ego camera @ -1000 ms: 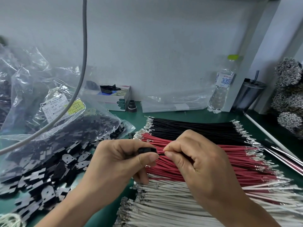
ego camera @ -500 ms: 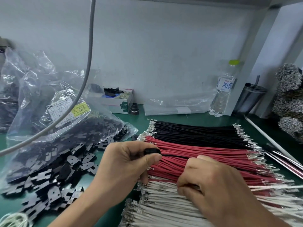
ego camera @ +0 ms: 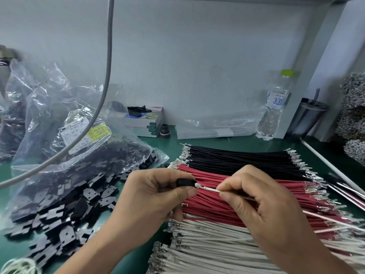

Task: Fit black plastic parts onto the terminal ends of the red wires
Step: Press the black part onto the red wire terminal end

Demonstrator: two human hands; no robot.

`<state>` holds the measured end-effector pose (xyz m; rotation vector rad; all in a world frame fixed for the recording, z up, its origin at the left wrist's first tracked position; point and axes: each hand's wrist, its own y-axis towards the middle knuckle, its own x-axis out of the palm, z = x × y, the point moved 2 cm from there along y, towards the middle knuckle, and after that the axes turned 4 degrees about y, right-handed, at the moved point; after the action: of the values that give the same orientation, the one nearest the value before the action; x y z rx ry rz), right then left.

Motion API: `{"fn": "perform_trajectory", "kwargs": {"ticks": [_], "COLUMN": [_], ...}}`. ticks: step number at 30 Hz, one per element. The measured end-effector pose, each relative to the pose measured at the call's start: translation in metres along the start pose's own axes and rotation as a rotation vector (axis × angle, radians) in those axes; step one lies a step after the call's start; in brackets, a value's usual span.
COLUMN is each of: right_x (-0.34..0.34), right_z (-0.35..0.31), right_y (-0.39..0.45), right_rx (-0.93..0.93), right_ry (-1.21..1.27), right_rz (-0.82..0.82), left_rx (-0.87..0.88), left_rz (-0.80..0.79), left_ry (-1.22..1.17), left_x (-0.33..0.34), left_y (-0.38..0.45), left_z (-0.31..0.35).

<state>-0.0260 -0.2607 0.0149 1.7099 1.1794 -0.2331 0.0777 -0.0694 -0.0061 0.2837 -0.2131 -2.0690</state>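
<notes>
My left hand (ego camera: pixel 156 198) pinches a small black plastic part (ego camera: pixel 184 182) between thumb and fingers. My right hand (ego camera: pixel 256 202) pinches a white wire (ego camera: pixel 210 189) near its metal terminal, whose tip sits right at the black part's opening. Both hands hover over a flat row of red wires (ego camera: pixel 217 206) with silver terminals at both ends. A heap of loose black plastic parts (ego camera: pixel 65 210) lies to the left on the green table.
Black wires (ego camera: pixel 237 161) lie behind the red row, white wires (ego camera: pixel 207 246) in front. A clear bag of black parts (ego camera: pixel 79 151) stands at left under a hanging grey cable (ego camera: pixel 107 66). A box, water bottle (ego camera: pixel 273 113) and tumbler (ego camera: pixel 310 115) line the back wall.
My right hand rose from the white wire row with one white wire and brought its terminal up to the black part. My left hand kept hold of that part.
</notes>
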Motion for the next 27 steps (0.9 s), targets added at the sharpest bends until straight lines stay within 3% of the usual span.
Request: {"fn": "perform_trajectory", "kwargs": {"ticks": [12, 20, 27], "right_x": [0.013, 0.014, 0.018], "right_z": [0.015, 0.019, 0.017], "right_y": [0.0, 0.003, -0.005], "right_rx": [-0.057, -0.038, 0.003], "right_ry": [-0.021, 0.015, 0.017], "right_rz": [0.007, -0.07, -0.093], "left_rx": [-0.008, 0.059, 0.101], "left_rz": [-0.077, 0.01, -0.022], "left_ry": [0.046, 0.259, 0.481], "left_x": [0.005, 0.01, 0.006], "left_y": [-0.005, -0.004, -0.009], "left_z": [-0.002, 0.004, 0.011]}}
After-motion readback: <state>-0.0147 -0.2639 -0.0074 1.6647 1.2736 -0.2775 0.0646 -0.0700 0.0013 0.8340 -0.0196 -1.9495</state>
